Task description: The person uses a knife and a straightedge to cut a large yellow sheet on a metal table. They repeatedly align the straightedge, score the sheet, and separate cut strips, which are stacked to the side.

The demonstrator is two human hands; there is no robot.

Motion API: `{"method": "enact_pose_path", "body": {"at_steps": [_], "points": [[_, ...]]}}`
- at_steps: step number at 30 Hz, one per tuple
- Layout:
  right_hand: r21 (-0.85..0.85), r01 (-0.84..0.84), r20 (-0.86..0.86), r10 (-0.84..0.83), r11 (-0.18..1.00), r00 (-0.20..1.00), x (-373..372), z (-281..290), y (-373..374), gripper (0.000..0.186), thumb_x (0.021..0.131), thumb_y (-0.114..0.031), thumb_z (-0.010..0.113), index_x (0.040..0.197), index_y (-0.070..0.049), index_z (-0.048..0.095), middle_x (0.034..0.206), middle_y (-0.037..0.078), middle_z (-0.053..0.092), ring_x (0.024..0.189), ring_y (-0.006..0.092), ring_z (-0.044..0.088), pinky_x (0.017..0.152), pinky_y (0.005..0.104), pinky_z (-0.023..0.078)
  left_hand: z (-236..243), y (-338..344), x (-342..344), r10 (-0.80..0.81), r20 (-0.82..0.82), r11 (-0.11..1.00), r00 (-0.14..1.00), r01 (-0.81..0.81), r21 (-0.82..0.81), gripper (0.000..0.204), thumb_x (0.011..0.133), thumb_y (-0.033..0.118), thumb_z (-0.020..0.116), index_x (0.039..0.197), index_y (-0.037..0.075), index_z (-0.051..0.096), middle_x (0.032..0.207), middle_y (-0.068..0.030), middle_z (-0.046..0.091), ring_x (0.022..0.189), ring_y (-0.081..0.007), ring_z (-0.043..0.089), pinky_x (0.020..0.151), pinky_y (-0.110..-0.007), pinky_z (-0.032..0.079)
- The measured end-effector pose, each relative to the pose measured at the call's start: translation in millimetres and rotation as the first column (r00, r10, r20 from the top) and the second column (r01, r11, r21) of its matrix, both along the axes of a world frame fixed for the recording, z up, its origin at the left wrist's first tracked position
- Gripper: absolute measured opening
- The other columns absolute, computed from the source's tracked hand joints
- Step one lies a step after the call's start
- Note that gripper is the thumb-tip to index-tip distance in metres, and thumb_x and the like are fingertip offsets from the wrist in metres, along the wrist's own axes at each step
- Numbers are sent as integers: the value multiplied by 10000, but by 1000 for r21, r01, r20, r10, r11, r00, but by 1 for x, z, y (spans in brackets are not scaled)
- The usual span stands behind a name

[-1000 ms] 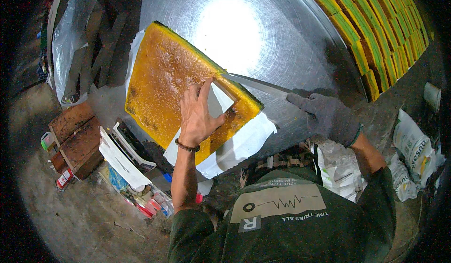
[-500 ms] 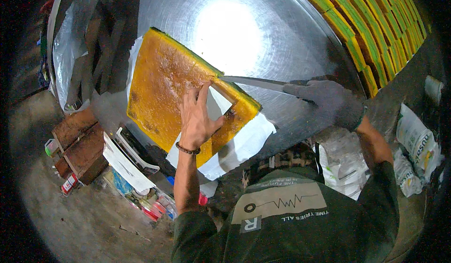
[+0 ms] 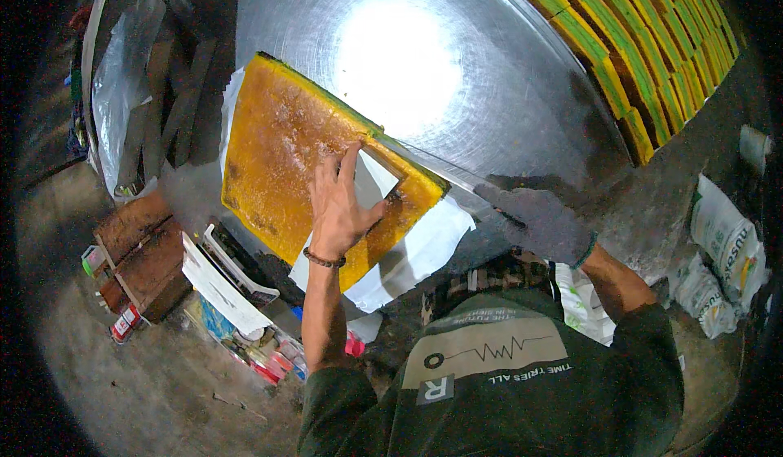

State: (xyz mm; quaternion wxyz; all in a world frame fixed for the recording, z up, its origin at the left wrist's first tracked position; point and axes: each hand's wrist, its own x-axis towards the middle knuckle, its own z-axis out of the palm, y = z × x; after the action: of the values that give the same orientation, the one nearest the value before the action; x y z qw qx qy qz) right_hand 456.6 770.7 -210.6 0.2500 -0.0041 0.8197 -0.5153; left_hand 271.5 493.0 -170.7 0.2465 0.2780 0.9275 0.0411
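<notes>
A large square orange-yellow slab (image 3: 285,155) with a green edge lies on white paper (image 3: 420,249) on a shiny round metal table (image 3: 506,98). My left hand (image 3: 341,204), bare with a bead bracelet, presses flat on the slab and on a small white card (image 3: 375,181) near its right edge. My right hand (image 3: 538,220), in a dark glove, grips a long knife (image 3: 432,165) whose blade lies along the slab's right edge.
Rows of cut yellow-green blocks (image 3: 644,57) are stacked at the table's far right. Printed white sacks (image 3: 726,253) lie at the right. Wooden boxes (image 3: 143,257), small tins and white trays (image 3: 224,281) crowd the floor at the left, beside a plastic-wrapped bundle (image 3: 122,82).
My right hand has drawn back toward me and to the left, pulling the knife along the slab's right edge. My left hand stays pressed on the slab.
</notes>
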Motion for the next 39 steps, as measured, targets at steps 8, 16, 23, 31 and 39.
{"method": "enact_pose_path", "body": {"at_steps": [8,16,23,31,39], "points": [[-17,153,73,-151,988,986,2,24,8,609,930,-175,617,1518,-106,474,960,241,659,894,405,674,812,460,533,2,0,3,-31,-47,999,998,30,-14,999,645,226,887,1518,90,422,1293,-193,500,1219,-383,468,1022,-508,396],[-53,75,24,-74,996,997,8,7,-7,605,936,-140,595,1523,-89,458,996,242,669,877,401,667,808,467,527,2,-1,3,-40,-40,999,998,40,-8,992,648,219,886,1515,87,425,1294,-180,506,1216,-378,475,1030,-507,397],[-37,187,-175,-190,982,966,9,1,-19,573,944,-150,603,1501,-78,486,976,250,657,866,409,661,807,481,523,4,2,6,-53,-74,998,996,51,-19,991,651,215,885,1515,89,418,1270,-175,514,1183,-371,484,1017,-503,401],[-86,228,-72,-234,970,970,23,-7,-17,630,934,-136,612,1538,-96,435,945,250,651,884,415,654,811,503,510,3,2,6,-56,-96,998,994,55,-16,996,650,213,891,1516,87,416,1272,-179,517,1171,-369,487,1010,-500,406],[-72,288,-71,-293,955,953,24,-32,-55,664,901,-85,597,1543,-95,429,923,260,648,854,418,643,791,492,513,10,2,10,-33,-105,999,994,29,-40,972,656,211,884,1499,60,426,1309,-203,511,1182,-390,499,1017,-515,415]]}}
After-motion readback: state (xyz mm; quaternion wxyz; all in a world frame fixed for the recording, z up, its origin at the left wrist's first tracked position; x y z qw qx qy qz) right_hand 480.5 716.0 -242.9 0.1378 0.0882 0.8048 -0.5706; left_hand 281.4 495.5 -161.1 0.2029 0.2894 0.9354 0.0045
